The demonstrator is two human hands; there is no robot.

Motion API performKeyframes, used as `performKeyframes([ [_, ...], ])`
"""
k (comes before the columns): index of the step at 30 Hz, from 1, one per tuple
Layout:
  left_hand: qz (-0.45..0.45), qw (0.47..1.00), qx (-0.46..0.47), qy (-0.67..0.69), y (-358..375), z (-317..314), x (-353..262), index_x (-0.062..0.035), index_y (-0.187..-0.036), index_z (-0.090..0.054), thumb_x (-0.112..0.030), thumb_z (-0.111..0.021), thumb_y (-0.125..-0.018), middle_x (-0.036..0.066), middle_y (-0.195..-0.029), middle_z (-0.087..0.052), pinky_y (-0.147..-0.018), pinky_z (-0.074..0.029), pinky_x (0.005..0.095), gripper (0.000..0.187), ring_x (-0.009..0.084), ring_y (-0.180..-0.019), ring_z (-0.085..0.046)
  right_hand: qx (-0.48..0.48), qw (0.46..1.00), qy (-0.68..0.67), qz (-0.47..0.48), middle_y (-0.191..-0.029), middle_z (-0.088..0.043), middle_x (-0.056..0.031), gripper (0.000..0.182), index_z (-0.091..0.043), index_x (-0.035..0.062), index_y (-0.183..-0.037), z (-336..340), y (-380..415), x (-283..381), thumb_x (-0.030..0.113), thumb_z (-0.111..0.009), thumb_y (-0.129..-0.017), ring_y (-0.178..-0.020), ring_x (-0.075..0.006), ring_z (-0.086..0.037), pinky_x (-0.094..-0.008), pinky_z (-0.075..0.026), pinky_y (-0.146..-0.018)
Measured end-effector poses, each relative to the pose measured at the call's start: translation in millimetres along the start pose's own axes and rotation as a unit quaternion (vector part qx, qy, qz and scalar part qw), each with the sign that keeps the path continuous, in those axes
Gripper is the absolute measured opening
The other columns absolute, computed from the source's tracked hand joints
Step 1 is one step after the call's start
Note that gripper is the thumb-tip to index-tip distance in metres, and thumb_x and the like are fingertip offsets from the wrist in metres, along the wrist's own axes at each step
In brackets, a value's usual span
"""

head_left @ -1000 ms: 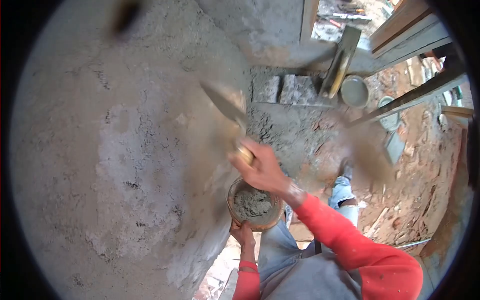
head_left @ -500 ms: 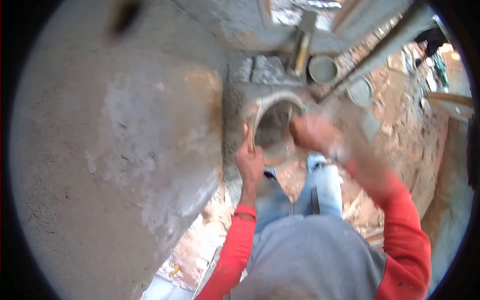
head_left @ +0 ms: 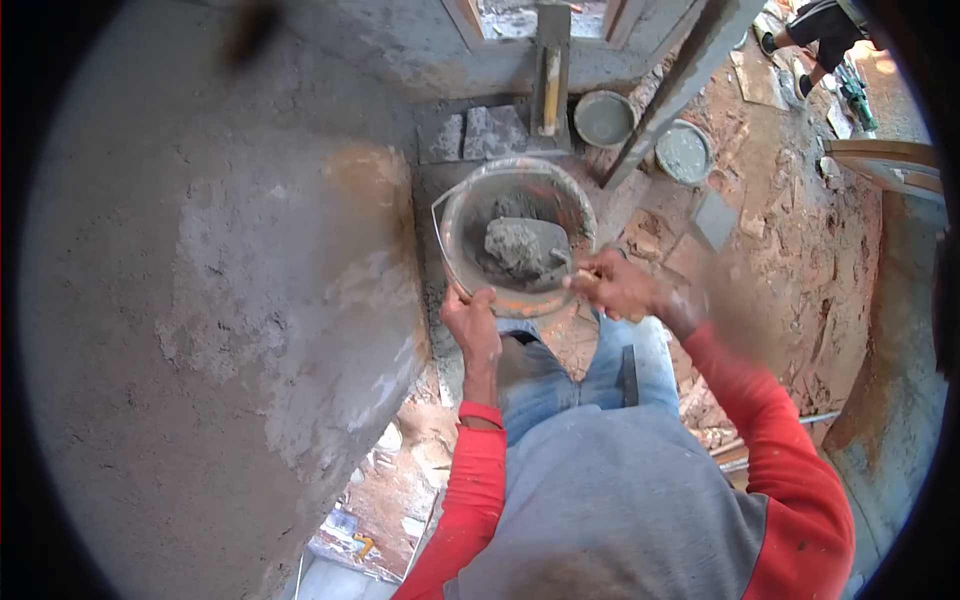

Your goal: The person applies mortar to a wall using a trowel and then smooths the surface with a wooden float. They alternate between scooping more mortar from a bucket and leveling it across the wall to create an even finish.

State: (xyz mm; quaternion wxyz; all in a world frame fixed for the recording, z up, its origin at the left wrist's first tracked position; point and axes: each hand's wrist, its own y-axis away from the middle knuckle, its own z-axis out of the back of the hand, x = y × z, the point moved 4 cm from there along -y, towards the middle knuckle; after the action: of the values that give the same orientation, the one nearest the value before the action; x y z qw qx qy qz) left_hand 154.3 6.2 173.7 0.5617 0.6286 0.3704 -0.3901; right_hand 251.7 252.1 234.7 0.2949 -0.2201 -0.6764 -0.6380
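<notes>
A bucket [head_left: 583, 190] with a wire handle stands in front of my legs, its mouth facing up toward me. My left hand [head_left: 472, 322] is closed on the near left part of its rim. Over at the rim's right side, my right hand [head_left: 622, 287] grips the handle of a trowel [head_left: 552, 240]. The trowel's blade is inside the bucket and carries a lump of wet grey mortar [head_left: 513, 248]. More mortar clings to the bucket's inner wall.
A plastering float [head_left: 551, 85] leans by the window wall. Two round tubs [head_left: 605, 118] [head_left: 684, 152] flank a slanting post [head_left: 680, 95]. A rough plastered wall [head_left: 240, 300] rises on the left. Rubble covers the ground at right, where another person's legs [head_left: 812, 45] show.
The bucket, tipped before, now has its mouth turned up so its inside shows. My right hand has moved down slightly, and the mortar-laden trowel has come into sight.
</notes>
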Motion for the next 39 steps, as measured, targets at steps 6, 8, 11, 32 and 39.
performKeyframes([
  [6,0.027,0.996,-0.069,-0.045,-24,25,18,0.002,-0.13,-0.069,0.009,-0.065,-0.077,0.007,-0.123,-0.073,-0.1,-0.053,0.0305,0.053,0.0168,-0.103,-0.07,0.089,0.958,-0.272,0.029,-0.062,-0.058,-0.0038,0.037,-0.067,0.004,-0.096,-27,-47,23,0.039,-0.064,-0.109,-0.045,-0.0105,-0.054,-0.0274,-0.042,-0.041],
  [8,0.045,0.997,-0.067,-0.009,-44,52,40,0.001,-0.128,-0.069,0.008,-0.066,-0.078,0.005,-0.119,-0.073,-0.095,-0.054,0.0301,0.05,0.0164,-0.099,-0.069,0.139,0.911,-0.387,0.041,-0.063,-0.058,-0.0049,0.035,-0.07,0.0017,-0.104,-43,-74,42,0.036,-0.064,-0.109,-0.045,-0.0112,-0.053,-0.0275,-0.043,-0.041],
  [11,0.084,0.993,-0.077,-0.02,-61,91,50,-0.0006,-0.125,-0.069,0.006,-0.066,-0.08,0.003,-0.112,-0.071,-0.086,-0.055,0.0293,0.046,0.0155,-0.094,-0.068,0.161,0.837,-0.508,0.121,-0.067,-0.06,-0.0067,0.028,-0.069,0.0004,-0.117,-48,-133,71,0.027,-0.064,-0.108,-0.045,-0.0125,-0.054,-0.0268,-0.044,-0.04],
  [32,0.164,0.965,-0.204,-0.006,-45,312,55,0.0022,-0.127,-0.07,0.006,-0.065,-0.078,0.006,-0.125,-0.073,-0.105,-0.05,0.0328,0.049,0.018,-0.113,-0.066,-0.293,0.913,-0.119,0.257,-0.076,-0.072,-0.0125,0.02,-0.072,0.0018,-0.105,-185,-421,169,0.018,-0.067,-0.094,-0.07,-0.0238,-0.073,-0.04,-0.057,-0.066],
  [39,0.193,0.957,-0.202,-0.082,-28,307,60,0.0015,-0.121,-0.071,0.003,-0.068,-0.081,0.005,-0.114,-0.075,-0.099,-0.051,0.0312,0.041,0.0164,-0.103,-0.067,-0.182,0.838,-0.478,0.193,-0.072,-0.066,-0.0065,0.012,-0.065,0.0029,-0.093,-121,-633,229,0.012,-0.065,-0.101,-0.053,-0.0164,-0.061,-0.0373,-0.05,-0.046],
])
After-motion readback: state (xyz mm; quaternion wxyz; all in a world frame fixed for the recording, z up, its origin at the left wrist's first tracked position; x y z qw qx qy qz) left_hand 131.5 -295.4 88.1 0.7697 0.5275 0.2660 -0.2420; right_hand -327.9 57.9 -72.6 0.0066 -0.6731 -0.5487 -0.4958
